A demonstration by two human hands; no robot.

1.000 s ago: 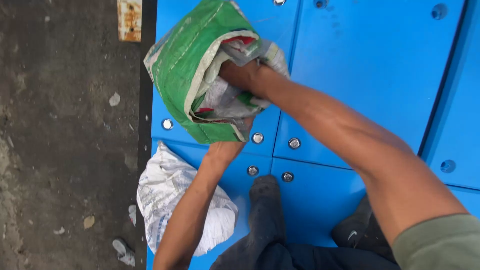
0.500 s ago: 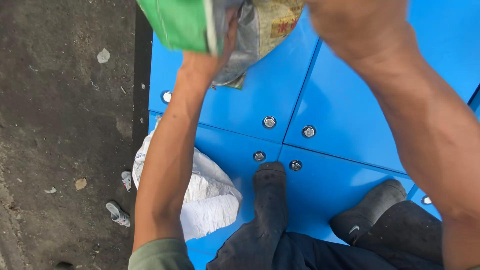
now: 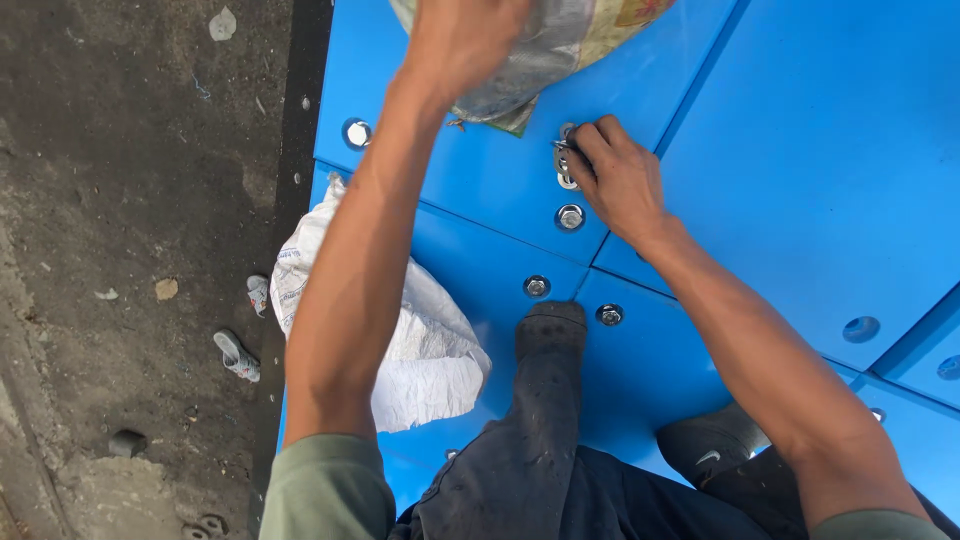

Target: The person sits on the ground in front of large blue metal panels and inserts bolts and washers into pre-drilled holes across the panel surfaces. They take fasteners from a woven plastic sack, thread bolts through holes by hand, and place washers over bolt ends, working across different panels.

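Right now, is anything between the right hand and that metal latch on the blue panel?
Nothing visible. The right hand already has its fingertips on the metal latch. The sack held by the left hand hangs just above, apart from it.

L hand (image 3: pixel 465 45) raised w/ arm outstretched, fingers curled shut; R hand (image 3: pixel 620 180) lower, fingers pinched.

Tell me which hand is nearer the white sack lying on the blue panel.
Left. The left hand holds a bag above the white sack; the right hand works at a lock farther right.
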